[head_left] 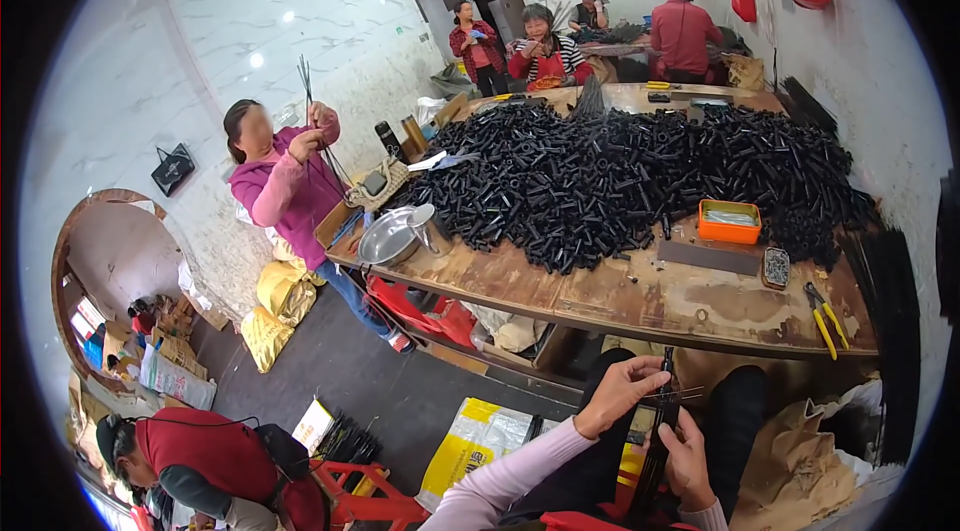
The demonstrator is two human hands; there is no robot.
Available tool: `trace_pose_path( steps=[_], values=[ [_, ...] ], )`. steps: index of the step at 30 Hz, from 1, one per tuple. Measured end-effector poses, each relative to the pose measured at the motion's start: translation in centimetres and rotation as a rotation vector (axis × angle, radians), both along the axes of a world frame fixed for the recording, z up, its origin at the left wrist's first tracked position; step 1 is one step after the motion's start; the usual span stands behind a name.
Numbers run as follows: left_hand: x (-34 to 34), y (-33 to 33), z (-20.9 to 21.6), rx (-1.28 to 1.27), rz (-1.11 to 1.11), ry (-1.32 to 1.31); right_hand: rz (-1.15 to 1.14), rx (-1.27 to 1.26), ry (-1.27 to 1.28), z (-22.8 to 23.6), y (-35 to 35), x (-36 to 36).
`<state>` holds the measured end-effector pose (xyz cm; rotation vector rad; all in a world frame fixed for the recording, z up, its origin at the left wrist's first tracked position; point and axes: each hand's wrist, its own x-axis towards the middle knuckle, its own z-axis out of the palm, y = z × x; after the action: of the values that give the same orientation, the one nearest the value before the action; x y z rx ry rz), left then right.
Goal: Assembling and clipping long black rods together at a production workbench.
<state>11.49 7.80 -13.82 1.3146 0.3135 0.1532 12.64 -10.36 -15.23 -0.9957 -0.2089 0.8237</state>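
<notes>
Black bundle (653,466) between both hands (622,395) (688,461)

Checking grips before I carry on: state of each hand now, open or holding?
Left hand: closed, fingertips at the upper part of the long black bundle.
Right hand: curled beside the bundle; whether it grips cannot be told.

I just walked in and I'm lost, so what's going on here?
The left hand pinches a slim black bundle near its top; the right hand is against it lower down. Ahead, black tubes lie heaped on a wooden table, with an orange box and yellow-handled pliers on its right half. To the left, a person in purple holds up thin rods.
</notes>
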Motion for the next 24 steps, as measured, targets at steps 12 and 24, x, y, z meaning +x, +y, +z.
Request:
trace_pose_path(
  steps=[12, 24],
  values=[
    [0.5, 0.5, 2.4, 0.062, 0.033, -0.015, 0.011, -0.027, -0.051, 0.2, 0.8, 0.9],
    [-0.1, 0.8, 0.2, -0.124, -0.099, 0.035, 0.087, 0.042, 0.101, -0.8, -0.4, 0.7]
  ],
)
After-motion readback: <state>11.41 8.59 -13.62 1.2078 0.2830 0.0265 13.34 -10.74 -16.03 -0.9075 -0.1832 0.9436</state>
